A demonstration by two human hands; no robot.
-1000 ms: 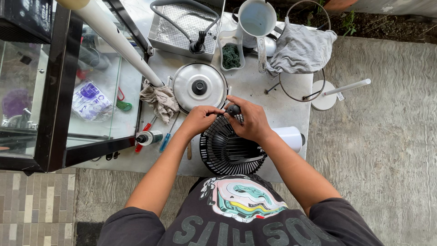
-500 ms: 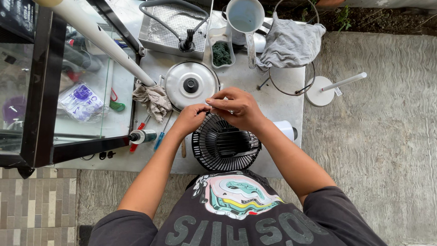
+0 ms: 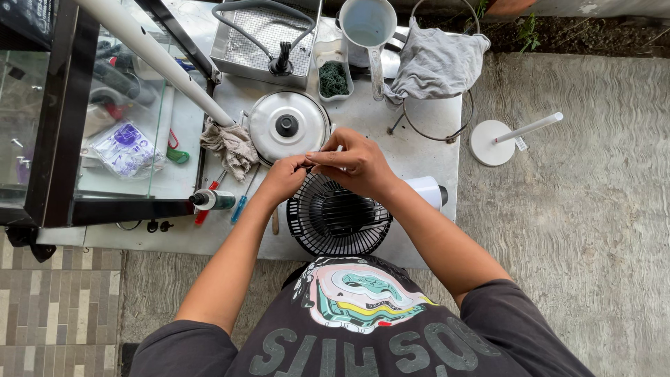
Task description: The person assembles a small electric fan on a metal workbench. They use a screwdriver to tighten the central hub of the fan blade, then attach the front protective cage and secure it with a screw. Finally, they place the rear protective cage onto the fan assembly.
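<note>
Black round fan grille (image 3: 340, 218), wire ribs radiating from a central hub, lying flat, face up, just below the lidded steel pot (image 3: 288, 128).

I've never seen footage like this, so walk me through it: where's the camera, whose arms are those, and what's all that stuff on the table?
The camera sits on the person's head and looks straight down, so the two arms are the wearer's own. The left hand and right hand meet at the far rim of a round black fan grille, pinching something too small to tell. On the table lie a pot lid, a crumpled rag, a metal basket tray, a tub of green stuff, a measuring cup and a grey cloth on a wire stand. A glass cabinet stands at the side.
</note>
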